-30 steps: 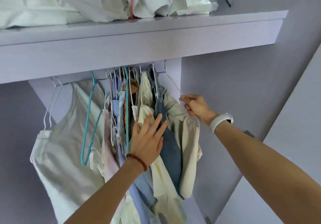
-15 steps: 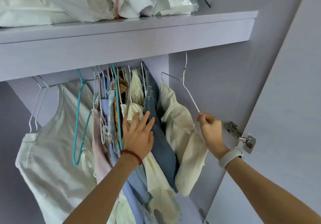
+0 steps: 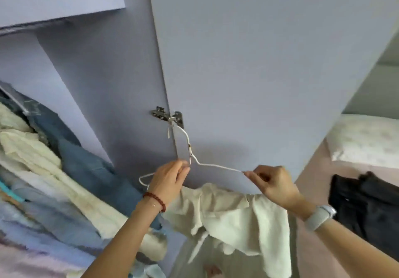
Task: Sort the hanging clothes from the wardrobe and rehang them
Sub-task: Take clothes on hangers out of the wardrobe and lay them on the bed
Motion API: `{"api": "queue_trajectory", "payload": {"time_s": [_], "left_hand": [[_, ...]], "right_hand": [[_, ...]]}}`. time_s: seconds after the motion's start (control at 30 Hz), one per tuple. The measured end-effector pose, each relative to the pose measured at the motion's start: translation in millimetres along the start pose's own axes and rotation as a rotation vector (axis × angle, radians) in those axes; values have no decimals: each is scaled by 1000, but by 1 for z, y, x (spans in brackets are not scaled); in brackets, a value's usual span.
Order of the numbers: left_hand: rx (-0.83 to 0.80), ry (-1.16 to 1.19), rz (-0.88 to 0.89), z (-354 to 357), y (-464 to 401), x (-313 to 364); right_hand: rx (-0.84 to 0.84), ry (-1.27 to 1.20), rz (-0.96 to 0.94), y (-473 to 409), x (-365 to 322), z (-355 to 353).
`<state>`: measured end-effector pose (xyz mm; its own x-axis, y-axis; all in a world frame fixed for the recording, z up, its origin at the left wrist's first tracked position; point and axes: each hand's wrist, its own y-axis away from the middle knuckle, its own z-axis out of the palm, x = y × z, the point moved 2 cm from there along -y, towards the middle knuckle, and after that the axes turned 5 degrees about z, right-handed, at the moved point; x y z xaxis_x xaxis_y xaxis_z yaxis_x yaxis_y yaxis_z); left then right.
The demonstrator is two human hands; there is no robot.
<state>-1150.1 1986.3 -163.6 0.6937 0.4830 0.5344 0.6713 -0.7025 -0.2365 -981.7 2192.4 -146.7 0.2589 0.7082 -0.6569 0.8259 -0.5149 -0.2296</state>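
Two hands are on one thin white hanger [image 3: 216, 165], and both of them are yours. Your left hand [image 3: 168, 180] has its fingers curled on the wire just below the neck of the hook, and your right hand [image 3: 274, 182] pinches the wire on the right arm. A cream top [image 3: 233, 211] droops from the hanger just under your hands, out in front of the wardrobe and away from the other clothes. It looks soft and light, so it will flop and may slip off the smooth wire if you tip it (keep the hanger level). The wire looks bendy, so hold it near the neck, where it is stiffest, and take the top by the shoulders when you lift it off. To your left, the hanging clothes [image 3: 82, 170], blue and cream, are bunched close together inside. Behind the hanger, its hook sits right by the metal hinge [image 3: 168, 116] of the wardrobe door [image 3: 259, 62], and I can't tell if it is caught there. Far right lies a dark pile [image 3: 367, 204].
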Motion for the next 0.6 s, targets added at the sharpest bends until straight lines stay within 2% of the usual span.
{"api": "queue_trajectory", "payload": {"time_s": [0.1,0.17,0.23,0.33,0.43,0.6], "left_hand": [[-185,251,58,44,4,51],[-321,384,159,66,10,94],[-446,514,256,83,15,139],[-531,623,340,103,11,196],[-514,636,400,126,-2,246],[-452,585,425,185,-29,313]], "right_hand": [[244,206,52,46,37,-56],[431,311,26,72,61,-87],[540,353,69,90,86,-117],[616,332,221,110,118,-157],[673,376,320,135,145,-187],[548,419,350,177,197,-229]]}}
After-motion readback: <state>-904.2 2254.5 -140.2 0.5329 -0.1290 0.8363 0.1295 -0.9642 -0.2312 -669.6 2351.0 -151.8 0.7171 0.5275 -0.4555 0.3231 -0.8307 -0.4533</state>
